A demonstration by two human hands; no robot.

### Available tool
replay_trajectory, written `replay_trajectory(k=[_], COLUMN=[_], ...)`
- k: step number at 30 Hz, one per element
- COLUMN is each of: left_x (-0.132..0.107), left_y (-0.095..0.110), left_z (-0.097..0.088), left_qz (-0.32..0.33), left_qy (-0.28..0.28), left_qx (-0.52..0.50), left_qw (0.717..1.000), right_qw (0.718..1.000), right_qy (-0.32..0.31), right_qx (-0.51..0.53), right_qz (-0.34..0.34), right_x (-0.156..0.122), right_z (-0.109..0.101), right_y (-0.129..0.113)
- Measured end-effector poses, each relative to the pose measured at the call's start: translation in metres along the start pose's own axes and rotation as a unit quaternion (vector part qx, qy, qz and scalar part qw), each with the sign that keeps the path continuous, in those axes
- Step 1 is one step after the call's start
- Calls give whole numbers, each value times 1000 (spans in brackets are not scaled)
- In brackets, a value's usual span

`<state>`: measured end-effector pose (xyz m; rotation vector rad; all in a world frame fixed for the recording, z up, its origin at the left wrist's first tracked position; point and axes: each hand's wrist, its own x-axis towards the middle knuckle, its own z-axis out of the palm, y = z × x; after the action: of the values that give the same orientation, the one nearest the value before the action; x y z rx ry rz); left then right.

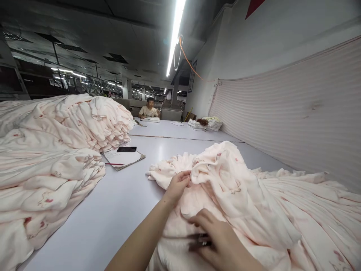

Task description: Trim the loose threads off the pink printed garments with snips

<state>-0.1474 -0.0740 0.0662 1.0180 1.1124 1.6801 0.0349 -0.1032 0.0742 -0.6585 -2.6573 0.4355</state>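
My left hand pinches the folded edge of a pale pink, plush-looking fabric piece with small printed figures. That piece lies bunched up on a heap of the same cloth in front of me. Lower and nearer, my right hand is curled over the fabric, smeared by motion. Dark thread snips are in its grip, their blades pointing left and blurred. I cannot tell whether the blades touch the cloth. More layered pink fabric spreads away to the right.
Tall stacks of pink fabric fill the left side of the white table. Between the heaps lie a paper pad, a phone and a red pen. A person sits beyond, near folded cloth stacks.
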Motion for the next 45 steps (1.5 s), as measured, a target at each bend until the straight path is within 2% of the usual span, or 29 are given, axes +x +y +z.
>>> replay_trajectory(k=[2,5,8,10,12,14,17,19,25,28,32,34,38,42,45], left_x=[-3,-19,-56,-90,-126,-154,-174,-170,-125,-113,-112,-114,-117,-116,-115], left_y=[4,12,13,6,-10,-28,-45,-42,0,6,4,4,5,6,8], left_z=[-11,-39,-69,-79,-78,-70,-56,-50,-32,-19,-7,-5,-2,-1,0], left_qz=[-10,-15,-9,-9,-10,5,22,30,25,63,121,143,174,186,187], left_qy=[3,44,135,182,184,160,147,152,120,142,180,182,166,163,166], left_qx=[-4,10,55,84,116,155,174,173,146,140,204,235,267,292,295], left_qw=[1000,999,989,980,976,975,973,973,982,978,955,944,933,924,922], right_qw=[996,995,999,999,999,998,996,995,994,993,986,987,990,986,982], right_qy=[-55,-37,9,18,21,35,65,76,71,89,101,97,132,164,184], right_qx=[-68,-89,-16,15,15,-4,-30,-42,-51,-1,107,120,55,-40,-33], right_qz=[-17,12,36,44,47,48,48,46,62,77,73,50,13,9,24], right_x=[-3,5,17,21,22,22,20,20,15,16,20,21,20,20,23], right_z=[13,16,4,-2,-5,-3,-1,0,-7,-14,-19,-19,-18,-13,-12], right_y=[-8,-2,10,15,17,18,19,18,7,-1,-15,-22,-32,-34,-32])
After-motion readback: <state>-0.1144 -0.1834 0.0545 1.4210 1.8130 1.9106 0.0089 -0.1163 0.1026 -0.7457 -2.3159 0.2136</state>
